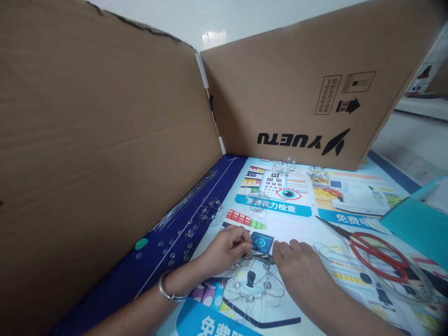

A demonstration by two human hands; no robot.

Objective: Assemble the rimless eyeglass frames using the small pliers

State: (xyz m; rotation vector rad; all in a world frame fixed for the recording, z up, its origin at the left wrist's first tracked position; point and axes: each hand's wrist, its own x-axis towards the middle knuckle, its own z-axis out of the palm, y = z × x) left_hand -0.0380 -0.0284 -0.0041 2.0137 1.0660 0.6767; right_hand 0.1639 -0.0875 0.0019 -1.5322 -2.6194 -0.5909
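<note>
My left hand [233, 245] is closed in a pinch at the top of a ring of clear beads on thin wire [249, 297]. My right hand [301, 268] grips a small metal tool that looks like pliers [263, 258], its tip pointing left toward my left fingertips. Most of its handle is hidden in my right palm. The beaded wire ring lies on the printed sheet below both hands, with loose wire loops sticking out around it. What exactly my left fingertips pinch is partly hidden, but it appears to be the wire.
Cardboard panels [287, 93] stand behind and at left. Loose clear beads [171, 255], straight wires [185, 201] and a beaded wire piece [212, 210] lie left; others [318, 175] lie farther back. Red-handled scissors [380, 255], a clear coil [422, 295] and a teal folder-like object [416, 228] are at right.
</note>
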